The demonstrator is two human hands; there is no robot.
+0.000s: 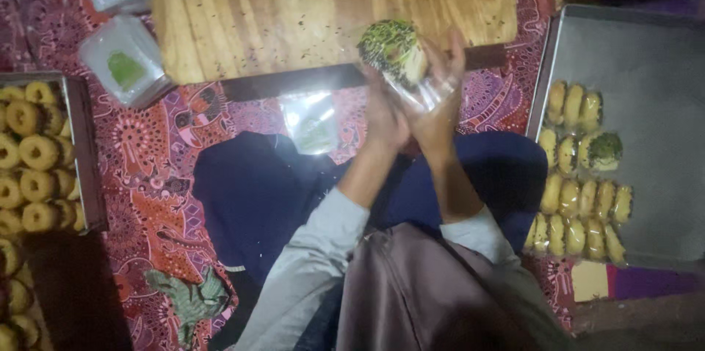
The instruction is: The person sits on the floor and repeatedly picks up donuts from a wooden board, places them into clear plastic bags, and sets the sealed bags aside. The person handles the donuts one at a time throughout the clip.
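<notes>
Crinkly clear plastic wrapper (pixel 433 94) around a round doughnut with green-and-dark topping (pixel 393 50), held above the lap, near the wooden board (pixel 294 6). Left hand (pixel 385 116) and right hand (pixel 440 101) both clasp it, fingers closed. Likely light, soft, smearable; best gripped by the sides. Left metal tray (pixel 82 153): plain doughnuts. Right grey tray (pixel 646 64): wrapped ones.

Grey long sleeves (pixel 316 248), pushed up; brown apron (pixel 418 285); dk blue trousers (pixel 257 189).
</notes>
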